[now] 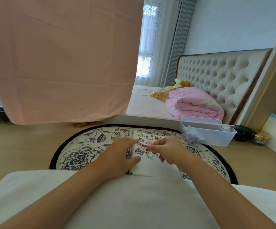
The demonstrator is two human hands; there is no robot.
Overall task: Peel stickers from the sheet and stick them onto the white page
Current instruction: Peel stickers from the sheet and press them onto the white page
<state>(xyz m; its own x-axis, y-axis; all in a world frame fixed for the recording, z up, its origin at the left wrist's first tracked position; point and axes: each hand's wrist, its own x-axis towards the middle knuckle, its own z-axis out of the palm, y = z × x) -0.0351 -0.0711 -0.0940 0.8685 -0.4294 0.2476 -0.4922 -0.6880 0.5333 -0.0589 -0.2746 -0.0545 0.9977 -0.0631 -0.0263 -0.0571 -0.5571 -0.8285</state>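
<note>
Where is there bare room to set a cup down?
Bare wood left of the mat, below the pink cloth, and the mat's left half. Also wood right of the mat, before the bin. Crowded: mid-mat, where the left hand presses the page and the right hand pinches a sticker.

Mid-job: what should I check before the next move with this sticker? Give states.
1. Left hand steadies the white page: ok, fingers flat on it.
2. Right hand pinches a sticker: ok, fingertips closed on it.
3. Sticker fully peeled free: cannot tell, fingers hide its edge.
4. Bare space on the page: ok, lower part is blank.
5. Plastic bin clear of both hands: ok, apart at the right.
</note>
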